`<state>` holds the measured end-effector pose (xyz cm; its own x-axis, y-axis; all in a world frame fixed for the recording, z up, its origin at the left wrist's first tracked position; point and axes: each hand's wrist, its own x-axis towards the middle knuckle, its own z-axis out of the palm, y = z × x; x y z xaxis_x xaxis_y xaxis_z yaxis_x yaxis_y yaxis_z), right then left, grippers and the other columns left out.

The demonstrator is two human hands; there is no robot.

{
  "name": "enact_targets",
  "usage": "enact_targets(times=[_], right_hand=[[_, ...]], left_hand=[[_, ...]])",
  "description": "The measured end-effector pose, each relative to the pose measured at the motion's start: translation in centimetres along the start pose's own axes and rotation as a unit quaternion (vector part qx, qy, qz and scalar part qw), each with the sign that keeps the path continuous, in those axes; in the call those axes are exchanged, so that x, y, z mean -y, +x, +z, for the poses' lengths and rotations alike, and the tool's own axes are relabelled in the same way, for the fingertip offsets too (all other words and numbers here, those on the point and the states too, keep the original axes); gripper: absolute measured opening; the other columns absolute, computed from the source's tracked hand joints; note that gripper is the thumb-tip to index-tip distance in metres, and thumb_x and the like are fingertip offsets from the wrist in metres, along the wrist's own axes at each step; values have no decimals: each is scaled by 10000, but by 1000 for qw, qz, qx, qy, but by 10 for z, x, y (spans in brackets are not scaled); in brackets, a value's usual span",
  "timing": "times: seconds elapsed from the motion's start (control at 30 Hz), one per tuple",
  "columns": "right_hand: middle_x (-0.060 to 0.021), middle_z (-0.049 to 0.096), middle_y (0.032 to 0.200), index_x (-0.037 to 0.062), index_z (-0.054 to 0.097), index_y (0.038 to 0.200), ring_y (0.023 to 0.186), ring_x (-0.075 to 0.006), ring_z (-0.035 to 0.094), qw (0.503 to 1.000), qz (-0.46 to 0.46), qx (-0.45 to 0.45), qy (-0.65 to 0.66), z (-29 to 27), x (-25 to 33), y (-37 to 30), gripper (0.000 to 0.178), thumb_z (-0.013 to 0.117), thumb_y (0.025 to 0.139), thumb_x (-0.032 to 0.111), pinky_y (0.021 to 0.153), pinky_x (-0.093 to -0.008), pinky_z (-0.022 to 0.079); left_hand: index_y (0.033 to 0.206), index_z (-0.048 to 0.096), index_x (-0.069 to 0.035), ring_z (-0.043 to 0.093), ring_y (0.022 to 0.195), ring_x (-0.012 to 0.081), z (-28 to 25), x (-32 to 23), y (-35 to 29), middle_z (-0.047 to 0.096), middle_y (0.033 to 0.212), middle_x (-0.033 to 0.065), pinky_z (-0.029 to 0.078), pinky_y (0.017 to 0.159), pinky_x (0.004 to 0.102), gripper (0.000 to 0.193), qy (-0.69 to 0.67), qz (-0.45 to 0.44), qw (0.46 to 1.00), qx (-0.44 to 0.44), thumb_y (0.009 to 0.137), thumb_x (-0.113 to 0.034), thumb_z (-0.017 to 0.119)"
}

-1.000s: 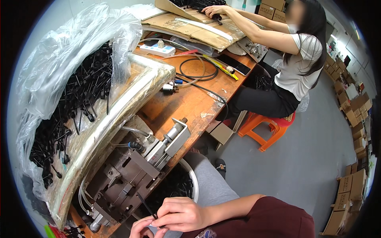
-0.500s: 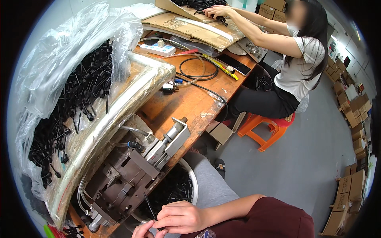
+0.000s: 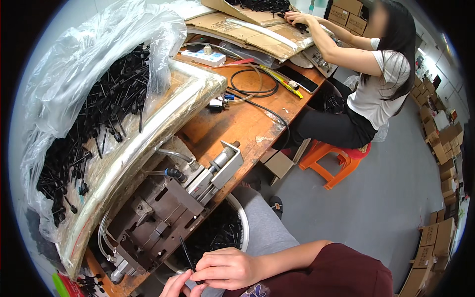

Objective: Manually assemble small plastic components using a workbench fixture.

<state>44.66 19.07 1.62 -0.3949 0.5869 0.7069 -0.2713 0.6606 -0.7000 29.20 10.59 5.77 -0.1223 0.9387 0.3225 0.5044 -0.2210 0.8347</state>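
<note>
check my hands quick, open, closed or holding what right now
Left hand: curled close against the right; whether it grips anything cannot be told.
Right hand: closed, holding a thin black piece.

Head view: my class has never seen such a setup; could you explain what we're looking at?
A head-worn fisheye camera looks down, so straight edges bend. There is no robot: the wearer's bare right hand holds a thin black part; the left hand is beside it, its grip partly hidden. On the wooden table sit a dark metal fixture with clear tubes, a plastic-wrapped tray of black pieces, a power strip and a phone. Beyond, a co-worker sits on an orange stool.
</note>
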Motion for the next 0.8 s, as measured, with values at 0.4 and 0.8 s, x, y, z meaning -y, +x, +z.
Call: enact_targets(times=[0.4, 0.8], right_hand=[[-138, 649, 998, -10, 664, 1034, 790, -242, 657, 994, 46, 14, -93, -5, 4, 15, 387, 788, 667, -7, 643, -301, 537], [-137, 661, 983, 3, 661, 1013, 824, -237, 657, 986, 62, 55, -147, -7, -3, 7, 371, 763, 658, -33, 690, -302, 535]], left_hand=[[991, 723, -56, 675, 722, 188, 2, 12, 15, 694, 941, 93, 523, 592, 258, 320, 182, 67, 975, -107, 681, -76, 801], [925, 693, -47, 574, 500, 140, 9, 32, 36, 667, 1162, 64, 438, 460, 249, 225, 372, 54, 925, -48, 728, -132, 759]])
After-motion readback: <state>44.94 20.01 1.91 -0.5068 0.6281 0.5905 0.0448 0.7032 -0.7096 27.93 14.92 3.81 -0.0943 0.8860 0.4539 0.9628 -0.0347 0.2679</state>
